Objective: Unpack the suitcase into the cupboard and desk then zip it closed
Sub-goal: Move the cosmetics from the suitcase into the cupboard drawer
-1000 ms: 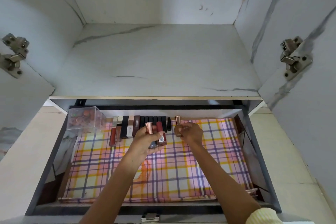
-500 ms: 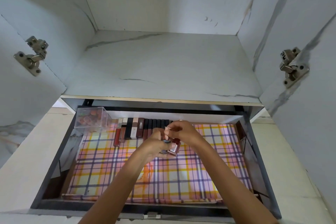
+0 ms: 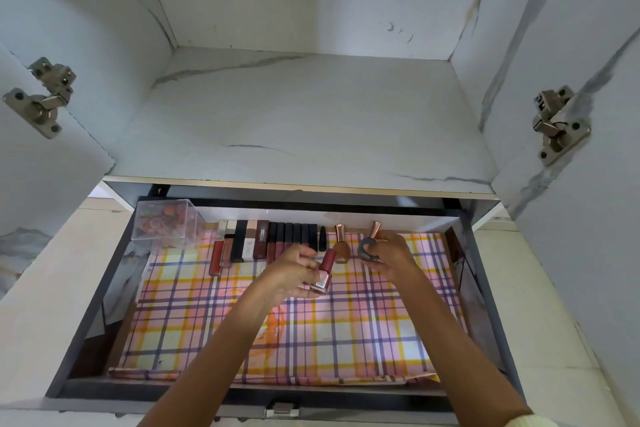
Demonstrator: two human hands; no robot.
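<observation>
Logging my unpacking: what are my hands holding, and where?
Left hand: red-capped bottle, by its pink body. Right hand: grey bottle, by its round body.

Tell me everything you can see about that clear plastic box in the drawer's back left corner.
The clear plastic box is a small see-through cube with straight walls, and it looks like hard plastic. It sits upright in the back left corner of the open grey drawer. Small round orange, red and greenish pieces fill it, but what they are is unclear. Nobody touches it.
</observation>
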